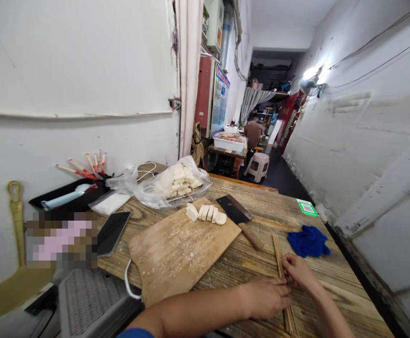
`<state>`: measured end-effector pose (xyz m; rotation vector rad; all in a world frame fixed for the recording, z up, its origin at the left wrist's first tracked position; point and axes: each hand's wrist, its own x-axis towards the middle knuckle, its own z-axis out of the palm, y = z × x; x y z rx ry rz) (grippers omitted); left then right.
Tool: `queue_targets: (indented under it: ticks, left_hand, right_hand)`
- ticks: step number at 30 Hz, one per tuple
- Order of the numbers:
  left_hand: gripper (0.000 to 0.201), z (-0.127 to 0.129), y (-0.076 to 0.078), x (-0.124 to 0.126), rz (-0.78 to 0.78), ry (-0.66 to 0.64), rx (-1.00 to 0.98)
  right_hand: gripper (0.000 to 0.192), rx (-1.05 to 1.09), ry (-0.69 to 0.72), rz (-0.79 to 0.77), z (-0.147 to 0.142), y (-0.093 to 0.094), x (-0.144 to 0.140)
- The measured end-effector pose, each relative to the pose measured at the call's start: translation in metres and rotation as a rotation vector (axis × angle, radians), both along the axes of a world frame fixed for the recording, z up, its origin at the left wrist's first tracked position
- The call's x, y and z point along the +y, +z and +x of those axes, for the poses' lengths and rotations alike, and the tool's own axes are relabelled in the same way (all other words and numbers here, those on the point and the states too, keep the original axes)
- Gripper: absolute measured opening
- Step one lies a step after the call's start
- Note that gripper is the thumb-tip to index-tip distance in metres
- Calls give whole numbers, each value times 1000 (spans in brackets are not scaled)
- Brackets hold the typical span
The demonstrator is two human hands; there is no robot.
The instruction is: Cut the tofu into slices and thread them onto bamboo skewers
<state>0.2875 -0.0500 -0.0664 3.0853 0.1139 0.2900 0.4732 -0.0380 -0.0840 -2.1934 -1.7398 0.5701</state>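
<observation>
A bundle of thin bamboo skewers (pixel 277 249) lies lengthwise on the wooden table, near its right side. My left hand (pixel 266 296) reaches across from the left, its fingers lying over the middle of the bundle. My right hand (pixel 298 270) is at the bundle's right edge, with curled fingers pinched against the sticks; how many it holds cannot be made out. A cleaver (pixel 235 209) with a wooden handle lies beyond my hands. Several pale white slices (pixel 210 213), tofu-like, stand in a row at the far end of a wooden cutting board (pixel 176 249).
An open plastic bag (pixel 185 180) of skewered pale pieces sits behind the board. A phone (pixel 113 233) lies left, a blue cloth (pixel 308 241) right. Beyond are a white tub (pixel 230 142), a stool (pixel 258 165) and a seated person (pixel 253 134). Walls flank the table.
</observation>
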Motion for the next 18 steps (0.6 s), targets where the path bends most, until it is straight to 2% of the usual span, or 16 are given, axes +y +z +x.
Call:
queue_targets:
  ticks: [4,8,10,12,15,18]
  left_hand:
    - [31,5,-4,3,5,-32,6]
    - [32,7,-6,5,6,-77,-22]
    - [32,8,-7,5,0,-79,-35]
    - [32,10,-7,4,-7,-77,-40]
    - [33,8,-5,-1,-30,-57,-39]
    - [31,-7,1,-4,-72,-57,-56]
  right_hand:
    - [21,-90,-75,100,-5,6,12]
    - [21,-114,-227,199,-16,12,27]
    - [21,-86,-326,282,-17,21,37]
    - [21,-36,-436,411,-14,38,49]
    - [19,106,-564,687,-8,75,60]
    - [24,313,-577,923,-14,110,47]
